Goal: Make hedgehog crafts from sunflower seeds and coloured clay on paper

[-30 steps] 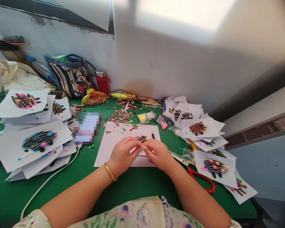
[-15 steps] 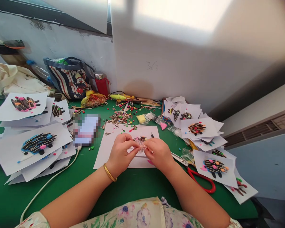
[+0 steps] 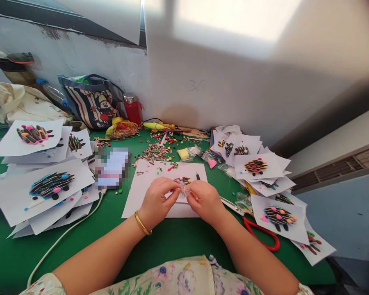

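Between my fingertips is a small clear plastic bag [image 3: 183, 189], crumpled, its contents too small to make out. My left hand [image 3: 162, 201] pinches one side of it with thumb and forefinger. From the other side my right hand [image 3: 204, 200] pinches it too. Both hands hover over white paper [image 3: 135, 196] on the green table. Just behind the bag, a seed-and-clay hedgehog figure [image 3: 183, 180] lies partly hidden on the paper. A black pen [image 3: 198, 175] rests beyond my right hand.
Stacks of sheets with seed hedgehogs stand left [image 3: 58, 186] and right [image 3: 281, 213]. Red-handled scissors [image 3: 261, 233] lie by my right forearm. A phone [image 3: 113, 168] with a white cable is at left. Loose striped seeds [image 3: 155, 152], a yellow clay packet [image 3: 183, 154] and a red bottle [image 3: 132, 108] sit farther back.
My fingertips have drawn slightly apart, and more of the clear plastic bag shows between them. Both hands keep their pinch. The camera view has shifted a little.
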Demonstrator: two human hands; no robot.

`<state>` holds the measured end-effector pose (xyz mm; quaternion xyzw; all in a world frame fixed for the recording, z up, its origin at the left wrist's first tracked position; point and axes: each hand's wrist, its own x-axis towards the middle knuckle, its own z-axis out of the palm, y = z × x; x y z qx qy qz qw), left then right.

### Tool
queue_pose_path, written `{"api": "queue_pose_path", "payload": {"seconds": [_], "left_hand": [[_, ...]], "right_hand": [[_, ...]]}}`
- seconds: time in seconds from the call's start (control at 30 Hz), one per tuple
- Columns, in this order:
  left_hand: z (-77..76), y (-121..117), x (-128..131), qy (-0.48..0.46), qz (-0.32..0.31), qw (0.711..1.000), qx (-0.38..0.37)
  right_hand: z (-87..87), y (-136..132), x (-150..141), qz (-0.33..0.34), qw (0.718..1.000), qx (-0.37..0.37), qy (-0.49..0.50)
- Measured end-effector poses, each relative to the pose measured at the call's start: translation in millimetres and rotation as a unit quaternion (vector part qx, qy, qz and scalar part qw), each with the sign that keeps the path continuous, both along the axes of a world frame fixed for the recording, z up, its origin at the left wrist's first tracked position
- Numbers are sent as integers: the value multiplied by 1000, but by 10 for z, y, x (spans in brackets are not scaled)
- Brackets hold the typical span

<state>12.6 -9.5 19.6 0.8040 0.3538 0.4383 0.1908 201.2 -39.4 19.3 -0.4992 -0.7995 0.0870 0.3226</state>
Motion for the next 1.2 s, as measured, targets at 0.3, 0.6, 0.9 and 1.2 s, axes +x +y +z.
{"api": "queue_pose_path", "payload": {"seconds": [0.3, 0.6, 0.9, 1.2], "left_hand": [[-34, 39, 4, -72, -52, 988, -129], [-17, -6, 21, 0, -39, 997, -68], [14, 80, -1, -305, -41, 842, -444], [27, 74, 31, -301, -59, 817, -488]], "right_hand": [[33, -11, 32, -4, 996, -65, 66], [-2, -22, -29, 6, 999, -45, 2], [17, 129, 358, -105, 991, -34, 73], [-103, 264, 933, -327, 928, -44, -175]]}}
